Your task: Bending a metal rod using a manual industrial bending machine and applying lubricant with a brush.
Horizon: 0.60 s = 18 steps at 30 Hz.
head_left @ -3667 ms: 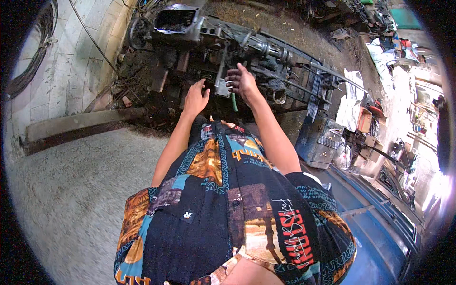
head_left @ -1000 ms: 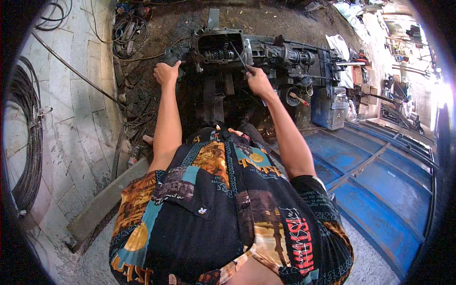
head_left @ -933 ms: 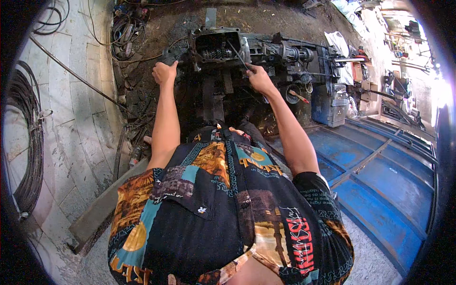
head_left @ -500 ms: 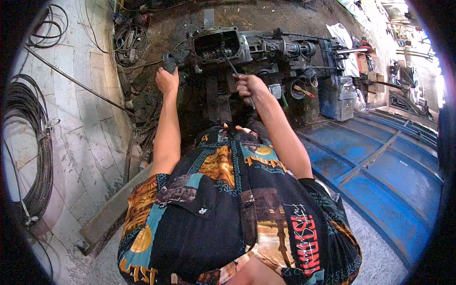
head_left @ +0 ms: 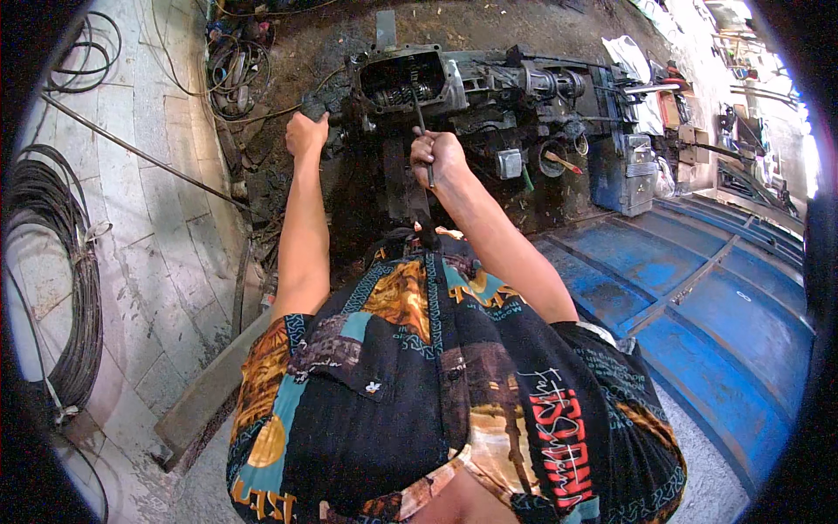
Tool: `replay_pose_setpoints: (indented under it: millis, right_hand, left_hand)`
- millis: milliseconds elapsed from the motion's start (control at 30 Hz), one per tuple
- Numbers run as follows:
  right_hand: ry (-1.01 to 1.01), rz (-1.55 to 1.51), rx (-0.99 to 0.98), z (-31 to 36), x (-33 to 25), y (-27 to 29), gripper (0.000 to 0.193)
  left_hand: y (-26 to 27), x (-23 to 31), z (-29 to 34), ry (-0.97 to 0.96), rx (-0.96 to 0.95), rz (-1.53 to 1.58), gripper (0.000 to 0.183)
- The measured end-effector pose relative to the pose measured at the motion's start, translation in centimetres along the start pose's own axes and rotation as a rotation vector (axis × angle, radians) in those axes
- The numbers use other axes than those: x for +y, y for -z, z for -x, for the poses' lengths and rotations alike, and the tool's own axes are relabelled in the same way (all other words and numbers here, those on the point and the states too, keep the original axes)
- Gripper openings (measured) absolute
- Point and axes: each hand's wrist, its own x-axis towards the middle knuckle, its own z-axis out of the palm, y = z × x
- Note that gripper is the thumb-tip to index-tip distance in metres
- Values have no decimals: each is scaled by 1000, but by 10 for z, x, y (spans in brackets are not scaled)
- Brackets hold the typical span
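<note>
Clock about frame centre, 12 at the top edge. Open metal housing (head_left: 457, 91) at 12, opening faces the camera, gears (head_left: 403, 95) visible inside. Interior dark, detail poor.

Right hand (head_left: 438, 157) at 12, just below the housing: fingers clamped around a thin dark rod (head_left: 419, 115). Rod runs up toward 12, tilted slightly to 11; far end inside the housing opening, over the gears. Tip contact: can't tell. Near end pokes out below the fist toward 6.

Left hand (head_left: 305, 135) between 10 and 11, at the housing's 9 o'clock side, against a dark round part (head_left: 312, 106). Thumb visible, other fingers mostly hidden; can't tell if they're gripping or just resting.

Housing continues toward its 3 o'clock side into a long dark frame with a ringed shaft (head_left: 572, 85). Below that, between 1 and 2: small grey block (head_left: 509, 163), green stick (head_left: 528, 180) just beside it, then a round can (head_left: 549, 168) at 2 with a brush (head_left: 563, 162) across it, wooden handle, red end.

Further out: blue-grey case (head_left: 622, 182) at 2, big blue metal panel (head_left: 707, 336) between 3 and 4, beam (head_left: 205, 389) at 8, black cable coil (head_left: 77, 279) at 9.
</note>
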Motion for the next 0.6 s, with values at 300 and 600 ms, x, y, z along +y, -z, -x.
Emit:
replay_pose_setpoints:
  millis: [300,600]
  right_hand:
    - [598,1378,118,-35,-50,29,37]
    - [734,1637,181,-24,-47,8,39]
  left_hand:
    - [10,6,15,-32,62,-9,65]
    - [9,-15,3,-11,0,-74,65]
